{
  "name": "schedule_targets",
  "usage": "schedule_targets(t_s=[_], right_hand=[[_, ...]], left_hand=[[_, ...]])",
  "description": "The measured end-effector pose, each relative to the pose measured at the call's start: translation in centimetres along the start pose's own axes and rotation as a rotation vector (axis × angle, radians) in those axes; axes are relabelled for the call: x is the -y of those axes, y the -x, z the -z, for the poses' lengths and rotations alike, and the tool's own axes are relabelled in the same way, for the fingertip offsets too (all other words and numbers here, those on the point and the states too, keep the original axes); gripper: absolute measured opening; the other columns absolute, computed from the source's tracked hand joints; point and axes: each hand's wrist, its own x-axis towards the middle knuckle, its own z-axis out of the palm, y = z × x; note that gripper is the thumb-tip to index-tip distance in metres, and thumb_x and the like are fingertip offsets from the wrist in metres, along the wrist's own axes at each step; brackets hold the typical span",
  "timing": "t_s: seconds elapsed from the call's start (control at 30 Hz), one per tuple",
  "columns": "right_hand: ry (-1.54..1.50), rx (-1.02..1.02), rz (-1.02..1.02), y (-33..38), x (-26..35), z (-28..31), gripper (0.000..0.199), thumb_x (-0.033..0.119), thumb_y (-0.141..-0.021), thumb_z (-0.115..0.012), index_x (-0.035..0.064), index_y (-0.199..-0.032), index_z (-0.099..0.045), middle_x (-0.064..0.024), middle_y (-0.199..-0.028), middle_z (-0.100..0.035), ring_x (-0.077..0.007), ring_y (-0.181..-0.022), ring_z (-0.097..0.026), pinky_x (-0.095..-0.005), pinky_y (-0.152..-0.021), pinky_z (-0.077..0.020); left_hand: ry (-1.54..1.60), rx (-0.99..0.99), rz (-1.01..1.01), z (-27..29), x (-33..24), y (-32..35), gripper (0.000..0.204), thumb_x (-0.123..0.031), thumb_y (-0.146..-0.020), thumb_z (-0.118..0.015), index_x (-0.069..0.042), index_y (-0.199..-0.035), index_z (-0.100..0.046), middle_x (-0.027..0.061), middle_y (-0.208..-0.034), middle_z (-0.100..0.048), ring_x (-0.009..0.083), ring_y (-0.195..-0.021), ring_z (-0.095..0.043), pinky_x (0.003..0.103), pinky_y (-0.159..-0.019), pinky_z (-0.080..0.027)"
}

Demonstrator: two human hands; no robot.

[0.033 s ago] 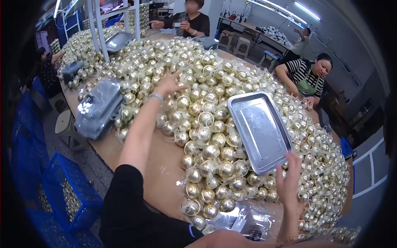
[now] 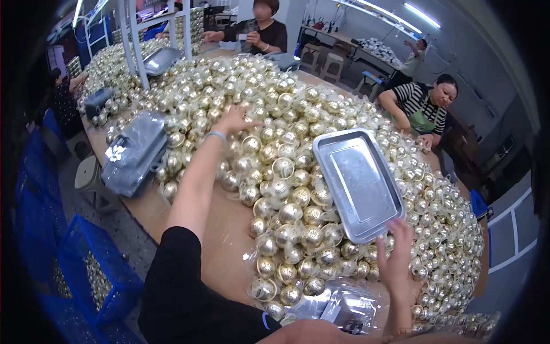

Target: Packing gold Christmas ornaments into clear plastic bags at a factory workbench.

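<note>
A big heap of shiny gold perforated balls (image 2: 289,212), each with a clear plastic wrap or ribbon, spreads over the table. My left hand (image 2: 234,119) reaches into the far part of the heap with fingers apart; its fingertips are partly lost among the balls, and I see nothing held. A silver metal tray (image 2: 362,183) rests tilted on top of the heap, its floor bare. Beside the tray's near right corner, my right hand (image 2: 395,252) is open, fingers spread; whether a fingertip touches the rim I cannot tell.
Stacked clear plastic packages (image 2: 136,152) lie at the left table edge. Plastic bags (image 2: 344,304) lie near me. Blue crates (image 2: 103,275) stand on the floor at left. A white frame (image 2: 133,51) rises at the back. A co-worker in stripes (image 2: 421,106) works at right; another person (image 2: 263,31) sits beyond.
My left hand has dipped slightly lower into the heap. My right hand has shifted slightly left and down by the tray corner. The view has moved a little.
</note>
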Motion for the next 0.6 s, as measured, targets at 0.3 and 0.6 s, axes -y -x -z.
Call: schedule_targets(t_s=[0.3,0.6], right_hand=[[-0.068,0.146,-0.250,6.3,2.9,3.7,0.030,0.005,-0.088,-0.069,0.0025,-0.116,-0.060,-0.0228,-0.130,-0.049,-0.0395,-0.120,-0.050,-0.0453,-0.101,-0.0413],[0.098,0.111,-0.273,11.9,2.4,5.4,0.025,0.006,-0.088,-0.069,0.0023,-0.112,-0.063,-0.0232,-0.134,-0.049,-0.0419,-0.125,-0.050,-0.0462,-0.102,-0.0434]], left_hand=[[-0.228,0.162,0.115,-2.8,-11.1,-3.7,0.090,-0.050,-0.071,-0.077,-0.037,-0.151,-0.037,0.0162,-0.128,-0.066,0.0414,-0.123,-0.058,0.070,-0.102,-0.038],[0.096,-0.221,-0.013,-2.5,-5.8,-5.7,0.066,-0.040,-0.072,-0.073,-0.014,-0.131,-0.062,0.0104,-0.102,-0.073,0.0249,-0.098,-0.069,0.047,-0.088,-0.053]])
